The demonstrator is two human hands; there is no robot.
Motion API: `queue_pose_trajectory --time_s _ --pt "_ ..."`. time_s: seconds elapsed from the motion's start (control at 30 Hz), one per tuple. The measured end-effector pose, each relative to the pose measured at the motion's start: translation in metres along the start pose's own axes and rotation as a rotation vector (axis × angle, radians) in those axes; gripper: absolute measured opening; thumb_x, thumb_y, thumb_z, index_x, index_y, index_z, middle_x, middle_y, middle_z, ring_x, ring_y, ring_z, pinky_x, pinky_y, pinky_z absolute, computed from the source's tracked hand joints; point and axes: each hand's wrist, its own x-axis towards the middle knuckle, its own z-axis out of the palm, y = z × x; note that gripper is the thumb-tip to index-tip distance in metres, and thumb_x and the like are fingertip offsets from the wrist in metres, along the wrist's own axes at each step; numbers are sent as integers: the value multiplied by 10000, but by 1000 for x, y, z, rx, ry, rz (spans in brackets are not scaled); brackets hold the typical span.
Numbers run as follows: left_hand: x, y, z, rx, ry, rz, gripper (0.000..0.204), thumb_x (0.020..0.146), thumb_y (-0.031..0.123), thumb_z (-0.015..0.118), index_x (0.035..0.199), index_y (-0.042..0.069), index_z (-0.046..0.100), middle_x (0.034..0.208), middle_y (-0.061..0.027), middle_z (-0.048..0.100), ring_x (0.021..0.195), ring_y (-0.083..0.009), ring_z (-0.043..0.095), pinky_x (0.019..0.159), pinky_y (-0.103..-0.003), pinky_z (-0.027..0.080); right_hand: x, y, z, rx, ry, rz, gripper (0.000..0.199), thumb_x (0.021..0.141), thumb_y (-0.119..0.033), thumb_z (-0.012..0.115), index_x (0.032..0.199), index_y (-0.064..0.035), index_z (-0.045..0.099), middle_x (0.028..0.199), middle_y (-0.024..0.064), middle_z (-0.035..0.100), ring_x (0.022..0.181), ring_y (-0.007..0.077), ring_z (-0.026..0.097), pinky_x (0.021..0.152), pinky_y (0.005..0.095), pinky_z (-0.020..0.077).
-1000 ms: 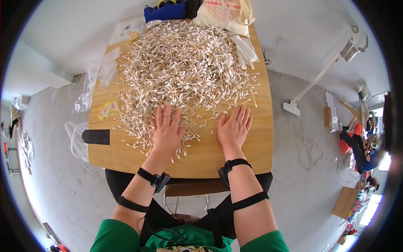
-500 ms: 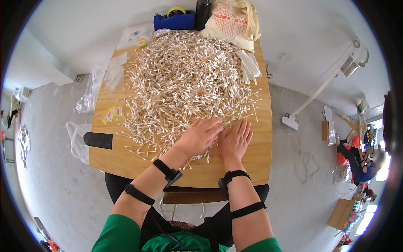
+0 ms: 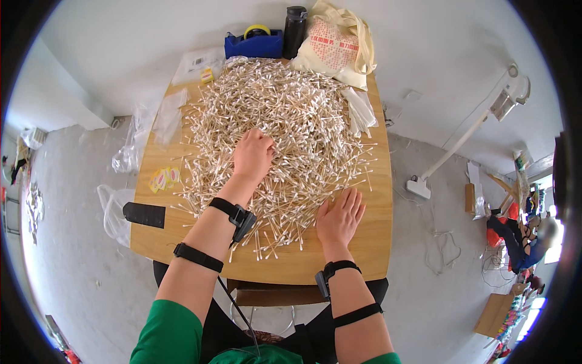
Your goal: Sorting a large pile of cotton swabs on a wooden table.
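Observation:
A broad heap of cotton swabs (image 3: 285,103) with white tips and thin pale sticks covers the middle of the wooden table (image 3: 364,255). Over the left-centre of the heap, my left hand (image 3: 253,156) is closed, its fingers curled down against the swabs; whatever they hold is hidden. My right hand (image 3: 339,221) lies flat on the bare wood at the heap's near right edge, fingers stretched out and holding nothing. Loose swabs stick out toward the table's front, between my two arms.
At the back stand a blue tape dispenser (image 3: 253,46), a black bottle (image 3: 294,30) and a cream cloth bag (image 3: 333,51). Clear plastic bags (image 3: 168,115) and yellow-and-white labels (image 3: 163,178) lie left, with a black strip (image 3: 144,215) at the edge. White strips (image 3: 360,112) lie right.
My left hand has moved from beside the right hand, up and left onto the heap, and its fingers have curled. The right hand remains flat in nearly the same place.

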Motion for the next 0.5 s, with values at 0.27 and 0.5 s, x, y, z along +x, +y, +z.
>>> queue_pose_trajectory --time_s 0.27,0.5 --pt "-14 -2 -25 -633 218 -436 199 836 161 745 843 6 621 897 -58 627 760 -153 610 670 -287 484 0 -1 -2 2 -14 9 676 953 -380 431 1459 43 280 1539 189 260 1451 328 183 1186 478 104" --pt "-29 -6 -62 -1626 3 -785 185 887 196 712 885 95 557 915 -43 664 833 -134 619 749 -280 508 1 0 1 -20 2 17 670 955 -386 424 1458 36 289 1534 177 275 1446 322 199 1185 477 113"
